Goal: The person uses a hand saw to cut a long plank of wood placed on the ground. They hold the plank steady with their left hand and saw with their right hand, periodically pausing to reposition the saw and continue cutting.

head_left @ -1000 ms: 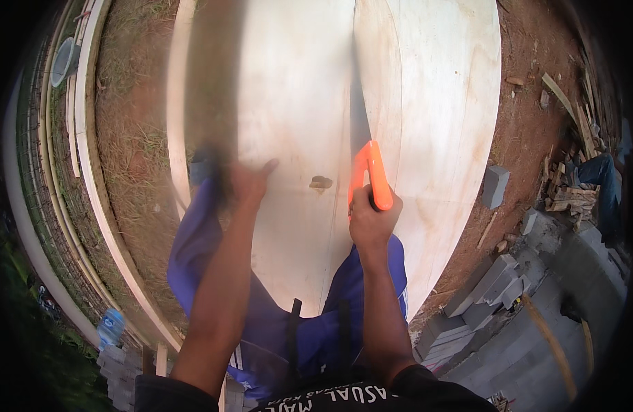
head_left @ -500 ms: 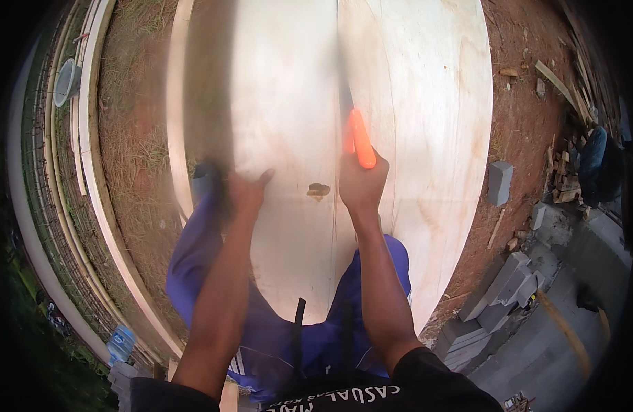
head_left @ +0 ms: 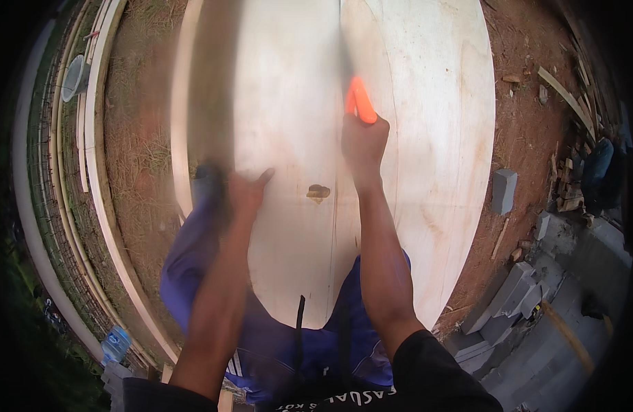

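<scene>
Handsaw (head_left: 364, 103), orange-handled, one, on pale wood panel (head_left: 289, 123)

Handsaw: near panel's mid-width, well forward of the body; handle wrapped by the grip of the right hand (head_left: 366, 145); blade (head_left: 346, 58) blurred, pointing away, in line with a dark lengthwise line (head_left: 333, 247) running toward the trousers (head_left: 199, 264).

Left hand (head_left: 250, 192): at panel's left edge; thumb (head_left: 265, 177) spread on the upper face; other fingers lost in blur, closure of grip impossible to tell.

Panel: brown irregular mark (head_left: 318, 192) between the forearms, hole or stain unclear.

Clothing: blue trousers, black shirt (head_left: 440, 374).

Left side: long pale timber (head_left: 95, 130), round grey bucket (head_left: 74, 77), clear blue bottle (head_left: 116, 345).

Right side: grey block (head_left: 504, 191) on reddish soil (head_left: 522, 127); stacked grey blocks (head_left: 512, 292) nearer the body; scrap wood (head_left: 569, 196).
</scene>
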Demonstrator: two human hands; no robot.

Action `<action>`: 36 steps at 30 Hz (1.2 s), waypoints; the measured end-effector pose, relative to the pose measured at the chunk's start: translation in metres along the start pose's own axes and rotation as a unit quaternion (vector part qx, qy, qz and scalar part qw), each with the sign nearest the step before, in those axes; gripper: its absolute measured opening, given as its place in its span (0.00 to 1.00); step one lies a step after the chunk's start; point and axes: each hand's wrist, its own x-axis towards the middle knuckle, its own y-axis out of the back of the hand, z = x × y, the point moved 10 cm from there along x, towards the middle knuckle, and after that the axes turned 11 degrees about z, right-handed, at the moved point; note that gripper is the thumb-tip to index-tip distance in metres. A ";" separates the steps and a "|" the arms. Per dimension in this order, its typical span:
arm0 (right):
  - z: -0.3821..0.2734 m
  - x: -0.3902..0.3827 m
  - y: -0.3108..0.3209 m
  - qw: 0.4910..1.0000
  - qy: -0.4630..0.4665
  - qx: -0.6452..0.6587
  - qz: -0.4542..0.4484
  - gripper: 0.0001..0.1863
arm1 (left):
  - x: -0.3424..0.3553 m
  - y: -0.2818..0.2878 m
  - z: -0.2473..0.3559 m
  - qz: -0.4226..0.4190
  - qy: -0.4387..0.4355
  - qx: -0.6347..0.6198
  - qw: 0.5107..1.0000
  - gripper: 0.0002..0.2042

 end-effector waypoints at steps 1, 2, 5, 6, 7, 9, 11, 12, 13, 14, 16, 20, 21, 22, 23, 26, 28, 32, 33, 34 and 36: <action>-0.015 0.039 -0.019 1.000 -0.007 -0.002 0.007 0.12 | 0.004 -0.004 0.008 0.002 -0.008 0.001 1.000 0.42; -0.026 0.071 -0.029 0.999 0.020 -0.027 0.010 0.13 | 0.007 -0.008 0.016 0.002 -0.015 0.002 1.000 0.42; 0.002 0.027 -0.016 1.000 -0.028 -0.006 -0.004 0.11 | 0.001 0.005 0.016 -0.010 0.013 -0.015 1.000 0.42; 0.003 -0.007 -0.003 0.999 -0.034 0.015 -0.008 0.10 | 0.004 0.011 0.014 -0.002 0.018 -0.015 1.000 0.42; 0.009 -0.048 0.021 0.998 -0.061 0.014 -0.017 0.08 | 0.009 0.012 0.009 0.007 0.021 -0.016 1.000 0.42; 0.020 -0.106 0.071 0.998 -0.005 0.056 0.021 0.08 | 0.006 0.008 -0.003 0.017 0.016 0.004 1.000 0.41; 0.008 -0.103 0.065 0.997 -0.012 0.078 0.009 0.08 | 0.014 0.003 -0.002 0.035 -0.011 0.036 0.999 0.41; 0.015 -0.065 0.046 0.999 -0.007 0.050 0.012 0.09 | 0.012 -0.001 0.002 0.023 -0.009 0.011 1.000 0.40; 0.018 -0.026 0.026 1.000 -0.001 0.021 0.013 0.09 | 0.007 -0.002 0.009 0.010 -0.003 -0.013 1.000 0.40; -0.008 0.004 0.004 1.000 -0.003 0.003 0.006 0.12 | 0.003 0.000 0.008 0.003 0.007 -0.033 0.999 0.39; -0.014 0.056 -0.023 1.000 -0.027 0.011 -0.003 0.14 | 0.017 -0.017 0.012 -0.024 0.005 -0.029 0.999 0.38; -0.003 -0.002 -0.005 1.000 -0.016 0.013 -0.001 0.16 | 0.010 0.002 -0.002 0.014 0.006 -0.033 0.999 0.37; 0.000 -0.045 0.020 0.999 -0.035 0.029 0.005 0.14 | 0.017 0.003 0.000 0.020 0.001 -0.036 0.999 0.37; 0.008 -0.084 0.051 0.999 0.004 0.030 0.027 0.12 | 0.015 0.000 -0.001 0.020 -0.001 -0.037 0.999 0.38; 0.018 -0.097 0.061 0.999 -0.017 0.035 0.026 0.11 | 0.014 -0.002 -0.004 0.020 -0.003 -0.034 0.999 0.38; 0.029 -0.075 0.058 0.999 -0.038 0.027 0.016 0.11 | 0.010 -0.001 0.009 0.003 0.000 0.020 1.000 0.39; 0.010 -0.011 0.016 1.000 -0.010 0.002 0.013 0.14 | 0.005 -0.005 -0.003 -0.001 -0.006 -0.016 1.000 0.39; 0.002 0.037 -0.013 0.999 -0.031 0.002 0.008 0.15 | 0.001 -0.004 0.021 0.000 -0.006 -0.013 1.000 0.39; 0.005 0.025 -0.014 0.999 -0.035 0.003 0.004 0.14 | -0.003 0.000 0.010 0.010 -0.003 -0.013 1.000 0.39; 0.007 -0.011 -0.006 0.998 -0.060 0.011 -0.004 0.14 | 0.008 0.006 -0.005 0.029 -0.002 -0.015 0.999 0.39; 0.014 -0.088 0.046 0.999 -0.052 0.006 -0.004 0.12 | 0.013 0.001 -0.005 0.028 -0.004 -0.030 0.999 0.38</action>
